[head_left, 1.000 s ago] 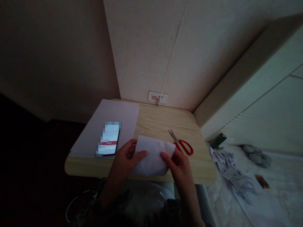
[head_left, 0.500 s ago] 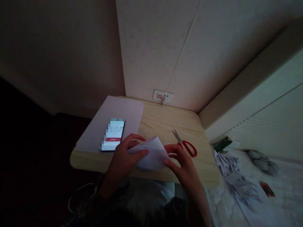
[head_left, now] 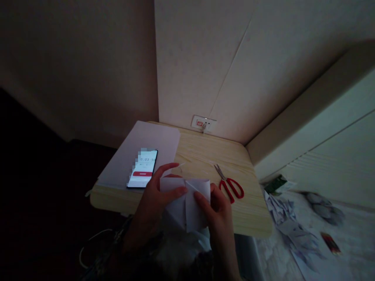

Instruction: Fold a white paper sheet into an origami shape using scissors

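Note:
A folded sheet of white paper [head_left: 197, 212] is held up over the front edge of the small wooden table [head_left: 202, 150]. My left hand [head_left: 156, 195] grips its left side, thumb on the near face and fingers behind. On the right side my right hand [head_left: 216, 207] pinches it the same way, the thumb close to the middle seam. Both paper flaps meet near that seam. Red-handled scissors [head_left: 230, 185] lie on the table right of the paper, blades pointing away. Left of my hands, a lit phone [head_left: 142, 169] showing a timer rests on white sheets [head_left: 155, 134].
A wall socket [head_left: 203, 123] with a plug sits behind the table. To the right, a pale bed surface [head_left: 275, 249] carries crumpled paper scraps [head_left: 299, 230], a grey object [head_left: 325, 208] and a small reddish packet [head_left: 331, 242]. A white cable [head_left: 84, 249] hangs at lower left.
The paper has turned from a pointed top to a flat top edge with two flaps facing me. My right hand has moved left, its thumb now pressing on the paper's near face.

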Motion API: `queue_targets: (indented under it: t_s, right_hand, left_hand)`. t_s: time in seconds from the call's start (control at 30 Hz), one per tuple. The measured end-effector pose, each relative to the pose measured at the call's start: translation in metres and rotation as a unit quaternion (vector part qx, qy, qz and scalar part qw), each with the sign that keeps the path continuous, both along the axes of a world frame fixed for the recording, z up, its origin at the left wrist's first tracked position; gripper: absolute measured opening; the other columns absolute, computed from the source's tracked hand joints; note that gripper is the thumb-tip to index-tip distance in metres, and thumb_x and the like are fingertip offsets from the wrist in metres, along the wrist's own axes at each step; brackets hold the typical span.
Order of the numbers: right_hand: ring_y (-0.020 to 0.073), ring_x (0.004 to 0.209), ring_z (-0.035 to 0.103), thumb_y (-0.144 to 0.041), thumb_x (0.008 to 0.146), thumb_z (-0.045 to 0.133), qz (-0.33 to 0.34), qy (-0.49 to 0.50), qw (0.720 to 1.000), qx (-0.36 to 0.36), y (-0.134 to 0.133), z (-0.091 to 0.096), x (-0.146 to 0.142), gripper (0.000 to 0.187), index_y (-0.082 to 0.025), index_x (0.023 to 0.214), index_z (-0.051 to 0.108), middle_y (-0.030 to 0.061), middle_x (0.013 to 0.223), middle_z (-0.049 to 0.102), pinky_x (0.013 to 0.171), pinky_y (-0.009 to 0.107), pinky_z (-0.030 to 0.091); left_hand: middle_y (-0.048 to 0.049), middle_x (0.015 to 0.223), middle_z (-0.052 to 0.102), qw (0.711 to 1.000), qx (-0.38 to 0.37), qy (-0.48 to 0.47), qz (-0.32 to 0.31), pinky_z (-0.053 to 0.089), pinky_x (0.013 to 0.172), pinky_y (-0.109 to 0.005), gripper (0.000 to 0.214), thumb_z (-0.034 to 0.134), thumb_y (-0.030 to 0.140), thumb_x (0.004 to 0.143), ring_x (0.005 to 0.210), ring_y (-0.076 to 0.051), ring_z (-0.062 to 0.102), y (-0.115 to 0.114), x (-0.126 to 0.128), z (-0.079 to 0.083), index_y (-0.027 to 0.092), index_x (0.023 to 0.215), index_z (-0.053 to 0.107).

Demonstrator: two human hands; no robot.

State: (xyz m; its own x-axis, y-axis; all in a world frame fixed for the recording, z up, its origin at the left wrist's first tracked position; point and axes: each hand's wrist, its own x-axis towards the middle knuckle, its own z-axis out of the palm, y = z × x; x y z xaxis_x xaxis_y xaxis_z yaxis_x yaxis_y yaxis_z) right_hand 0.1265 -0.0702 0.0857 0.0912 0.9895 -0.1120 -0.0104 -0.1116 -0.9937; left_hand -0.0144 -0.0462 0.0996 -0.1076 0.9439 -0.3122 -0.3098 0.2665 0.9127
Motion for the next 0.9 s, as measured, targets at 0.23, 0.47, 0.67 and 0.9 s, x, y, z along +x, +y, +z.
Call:
queue_targets:
  t_s: [0.23, 0.47, 0.67, 0.9]
  right_hand:
    - [0.0182, 0.074, 0.06, -0.034, 0.076, 0.068, 0.029, 0.016, 0.999, 0.001, 0.004, -0.004, 0.005, 0.014, -0.022, 0.079, 0.062, -0.0001, 0.077, 0.065, 0.065, 0.027, 0.047]
    - [0.014, 0.056, 0.051, -0.031, 0.073, 0.068, -0.072, -0.044, 0.996, 0.039, 0.005, -0.005, 0.009, 0.021, -0.02, 0.059, 0.056, -0.0033, 0.056, 0.055, 0.053, 0.024, 0.04]
    - [0.0167, 0.064, 0.057, -0.028, 0.074, 0.066, -0.062, -0.062, 0.995, 0.049, 0.006, 0.0, 0.008, 0.011, -0.02, 0.066, 0.064, -0.0007, 0.064, 0.064, 0.06, 0.027, 0.043]
    - [0.0146, 0.054, 0.047, -0.036, 0.083, 0.053, -0.093, -0.126, 0.984, 0.084, 0.0, 0.007, 0.01, 0.03, -0.02, 0.058, 0.058, -0.0023, 0.053, 0.052, 0.049, 0.025, 0.034]
  left_hand:
    - [0.0059, 0.068, 0.062, 0.998, 0.011, 0.063, -0.017, 0.042, 0.049, -0.021, 0.046, 0.08, 0.026, 0.055, 0.052, -0.012, 0.055, -0.002, 0.002, 0.001, 0.022, 0.096, 0.06]
    - [0.0047, 0.07, 0.062, 0.986, 0.029, 0.155, -0.062, 0.045, 0.052, -0.022, 0.035, 0.079, 0.026, 0.054, 0.058, -0.015, 0.059, -0.002, 0.0, 0.002, 0.022, 0.083, 0.06]
    - [0.0035, 0.071, 0.063, 0.977, 0.043, 0.194, -0.072, 0.044, 0.05, -0.021, 0.03, 0.078, 0.026, 0.056, 0.059, -0.015, 0.059, -0.001, -0.005, 0.002, 0.022, 0.079, 0.06]
    - [0.0041, 0.071, 0.062, 0.974, 0.055, 0.214, -0.051, 0.042, 0.049, -0.021, 0.025, 0.077, 0.026, 0.053, 0.059, -0.015, 0.056, -0.003, 0.0, 0.002, 0.022, 0.071, 0.061]
